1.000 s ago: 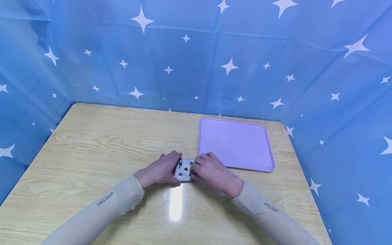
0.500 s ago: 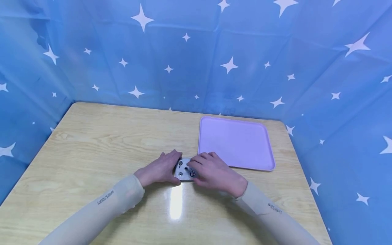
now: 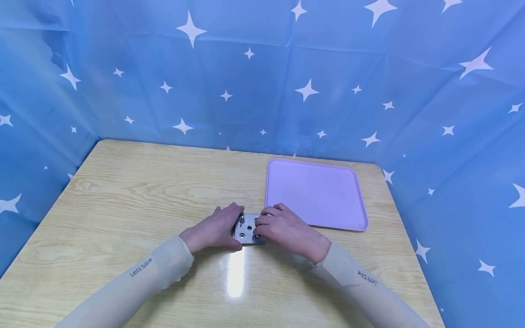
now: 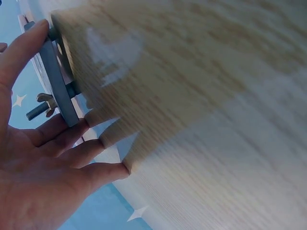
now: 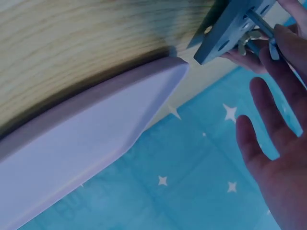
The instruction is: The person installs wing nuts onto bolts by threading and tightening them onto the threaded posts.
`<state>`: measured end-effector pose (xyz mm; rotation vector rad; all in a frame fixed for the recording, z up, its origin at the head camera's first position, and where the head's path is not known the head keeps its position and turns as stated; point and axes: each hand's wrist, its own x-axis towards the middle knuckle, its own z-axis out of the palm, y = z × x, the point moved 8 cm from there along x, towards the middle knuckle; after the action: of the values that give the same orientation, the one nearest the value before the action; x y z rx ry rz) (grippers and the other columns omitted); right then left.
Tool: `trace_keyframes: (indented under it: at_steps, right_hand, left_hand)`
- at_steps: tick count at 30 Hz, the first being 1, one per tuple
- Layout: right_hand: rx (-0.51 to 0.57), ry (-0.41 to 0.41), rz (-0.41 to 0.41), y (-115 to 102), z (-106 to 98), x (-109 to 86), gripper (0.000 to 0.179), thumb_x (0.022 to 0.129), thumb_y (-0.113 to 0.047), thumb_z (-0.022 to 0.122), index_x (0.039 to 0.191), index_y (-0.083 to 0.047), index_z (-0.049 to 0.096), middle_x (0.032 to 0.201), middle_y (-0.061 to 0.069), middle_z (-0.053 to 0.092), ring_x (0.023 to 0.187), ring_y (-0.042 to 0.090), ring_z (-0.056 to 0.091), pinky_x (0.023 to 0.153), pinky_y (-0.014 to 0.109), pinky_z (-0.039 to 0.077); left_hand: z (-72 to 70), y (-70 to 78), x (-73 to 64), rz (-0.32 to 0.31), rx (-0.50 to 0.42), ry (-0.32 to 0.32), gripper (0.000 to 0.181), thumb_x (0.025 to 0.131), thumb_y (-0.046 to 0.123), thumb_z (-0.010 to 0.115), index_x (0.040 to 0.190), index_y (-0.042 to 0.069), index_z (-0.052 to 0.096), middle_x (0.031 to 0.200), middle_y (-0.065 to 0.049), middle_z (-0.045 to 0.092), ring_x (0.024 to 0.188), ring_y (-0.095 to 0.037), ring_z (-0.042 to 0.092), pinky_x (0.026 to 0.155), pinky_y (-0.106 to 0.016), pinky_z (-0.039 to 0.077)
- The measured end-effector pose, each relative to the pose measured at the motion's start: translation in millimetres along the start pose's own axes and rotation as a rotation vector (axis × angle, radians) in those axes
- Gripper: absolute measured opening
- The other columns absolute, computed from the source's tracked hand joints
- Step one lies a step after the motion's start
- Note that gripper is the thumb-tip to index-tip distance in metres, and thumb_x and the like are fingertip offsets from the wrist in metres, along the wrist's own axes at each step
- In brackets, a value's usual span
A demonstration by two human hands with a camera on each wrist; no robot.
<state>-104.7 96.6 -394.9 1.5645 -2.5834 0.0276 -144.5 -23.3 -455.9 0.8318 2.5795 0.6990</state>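
A metal plate (image 3: 247,237) with several holes is held slightly above the wooden table, bolt heads beneath it. My left hand (image 3: 217,228) grips its left end, thumb on the near edge and fingers on the far edge. On a bolt (image 4: 36,111) near the far left corner sits a wing nut (image 4: 46,102). My right hand (image 3: 285,230) is at the plate's right end. In the right wrist view its thumb and index finger pinch a second wing nut (image 5: 273,49) on another upright bolt (image 5: 259,21). The other right fingers are spread. From the head, this hand hides the plate's right end.
A shallow purple tray (image 3: 316,193) lies just beyond my right hand, at the table's back right. The wooden table (image 3: 156,182) is bordered by a blue star-patterned curtain (image 3: 262,77) at the back and sides.
My right fingers reached in over the plate half a second ago and have since drawn back right, turning at the wing nut. My left hand and the plate stay almost still.
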Motion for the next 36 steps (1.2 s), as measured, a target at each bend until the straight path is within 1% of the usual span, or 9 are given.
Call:
trace_keyframes:
  at_steps: [5, 10, 15, 19, 22, 26, 29, 32, 36]
  right_hand:
    - [-0.032, 0.022, 0.037, 2, 5, 2.1, 0.015, 0.088, -0.023, 0.084, 0.1, -0.021, 0.076, 0.1, -0.008, 0.072, 0.1, 0.016, 0.062, 0.086, 0.035, 0.05]
    - [-0.03, 0.047, 0.097, 4, 8, 2.8, 0.016, 0.091, -0.032, 0.08, 0.093, -0.017, 0.074, 0.09, -0.005, 0.07, 0.09, 0.017, 0.061, 0.079, 0.034, 0.049]
    - [-0.022, 0.067, 0.17, 5, 10, 2.2, 0.018, 0.09, -0.033, 0.079, 0.089, -0.017, 0.073, 0.088, -0.004, 0.069, 0.083, 0.016, 0.061, 0.071, 0.033, 0.048]
    - [-0.018, 0.07, 0.226, 6, 11, 0.6, 0.025, 0.09, -0.04, 0.078, 0.088, -0.016, 0.071, 0.087, -0.002, 0.069, 0.084, 0.019, 0.062, 0.074, 0.036, 0.048]
    - [-0.004, 0.048, 0.244, 8, 9, -1.9, 0.034, 0.089, -0.049, 0.075, 0.098, -0.016, 0.072, 0.097, -0.001, 0.07, 0.095, 0.021, 0.063, 0.082, 0.042, 0.049]
    - [0.026, -0.011, 0.163, 7, 4, -4.3, 0.037, 0.09, -0.035, 0.079, 0.122, -0.019, 0.072, 0.124, -0.003, 0.069, 0.117, 0.022, 0.061, 0.095, 0.046, 0.05]
    - [0.027, -0.047, 0.052, 2, 2, -5.0, 0.041, 0.088, -0.017, 0.082, 0.127, -0.023, 0.071, 0.136, -0.007, 0.065, 0.125, 0.02, 0.058, 0.099, 0.043, 0.05]
    - [0.01, -0.044, -0.024, -4, 1, -5.6, 0.041, 0.086, -0.013, 0.084, 0.123, -0.025, 0.073, 0.134, -0.011, 0.066, 0.124, 0.017, 0.058, 0.097, 0.04, 0.05]
    - [0.011, -0.018, -0.034, -4, 3, -5.0, 0.031, 0.087, -0.011, 0.082, 0.114, -0.024, 0.076, 0.122, -0.013, 0.07, 0.119, 0.015, 0.06, 0.097, 0.039, 0.05]
  left_hand:
    - [0.6, -1.2, -0.1, -0.012, -0.008, -0.005, 0.103, 0.072, 0.033, 0.093, 0.149, -0.009, 0.04, 0.15, -0.029, 0.049, 0.145, -0.041, 0.041, 0.116, -0.071, 0.028]
    - [1.7, -1.6, 0.2, -0.007, -0.002, 0.0, 0.103, 0.071, 0.034, 0.094, 0.149, -0.009, 0.041, 0.148, -0.028, 0.05, 0.142, -0.041, 0.045, 0.115, -0.071, 0.03]
    - [1.4, -0.8, 0.2, 0.001, 0.01, 0.012, 0.102, 0.071, 0.034, 0.094, 0.147, -0.009, 0.042, 0.141, -0.026, 0.054, 0.136, -0.039, 0.051, 0.114, -0.071, 0.033]
    - [1.1, 0.1, 0.8, 0.009, 0.018, 0.02, 0.101, 0.07, 0.034, 0.094, 0.146, -0.009, 0.043, 0.138, -0.024, 0.056, 0.132, -0.038, 0.054, 0.112, -0.071, 0.034]
    - [1.0, 0.1, 1.1, 0.007, 0.018, 0.016, 0.102, 0.071, 0.034, 0.094, 0.147, -0.009, 0.042, 0.142, -0.026, 0.054, 0.136, -0.039, 0.05, 0.113, -0.071, 0.033]
    - [0.4, 0.0, 1.5, 0.002, 0.02, 0.011, 0.101, 0.071, 0.034, 0.094, 0.147, -0.009, 0.043, 0.142, -0.026, 0.053, 0.137, -0.039, 0.05, 0.113, -0.071, 0.033]
    - [0.9, 0.0, 1.2, 0.001, 0.022, 0.011, 0.099, 0.071, 0.034, 0.095, 0.146, -0.008, 0.044, 0.136, -0.022, 0.056, 0.129, -0.035, 0.055, 0.112, -0.071, 0.035]
    - [1.5, 0.4, 0.4, 0.001, 0.022, 0.012, 0.099, 0.07, 0.034, 0.095, 0.145, -0.008, 0.045, 0.136, -0.021, 0.056, 0.128, -0.034, 0.055, 0.111, -0.071, 0.036]
    - [1.1, 1.3, 0.4, 0.006, 0.024, 0.02, 0.099, 0.07, 0.034, 0.095, 0.145, -0.009, 0.045, 0.136, -0.022, 0.056, 0.129, -0.035, 0.055, 0.111, -0.071, 0.036]
